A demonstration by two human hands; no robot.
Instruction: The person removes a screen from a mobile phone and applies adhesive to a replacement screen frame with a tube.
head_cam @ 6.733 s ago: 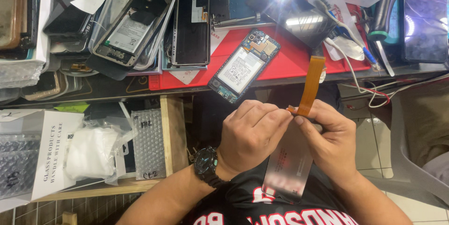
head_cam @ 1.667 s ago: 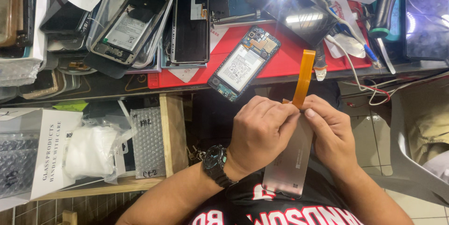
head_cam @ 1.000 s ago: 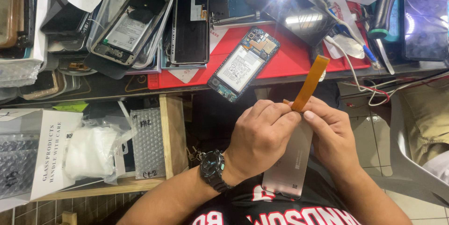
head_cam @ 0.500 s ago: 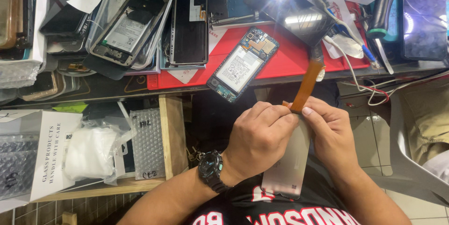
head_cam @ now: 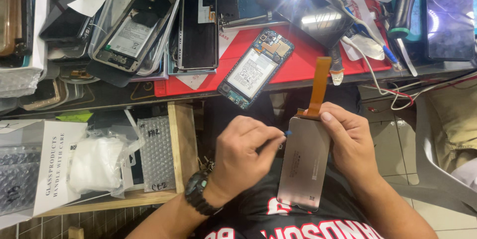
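Head view: the tabletop (head_cam: 124, 97) is crowded with opened phones, leaving little free room; one opened phone (head_cam: 255, 68) overhangs the front edge. Below that edge, over the lap, the screen panel (head_cam: 304, 162) is held in open air. The right hand (head_cam: 350, 144) has its grip closed on the panel's top edge, beside the orange ribbon cable (head_cam: 318, 86). The left hand (head_cam: 243, 157) pinches a small blue-tipped tool (head_cam: 286, 133) at the panel's side edge. Risk: prying force may crack the unsupported panel or crease the cable.
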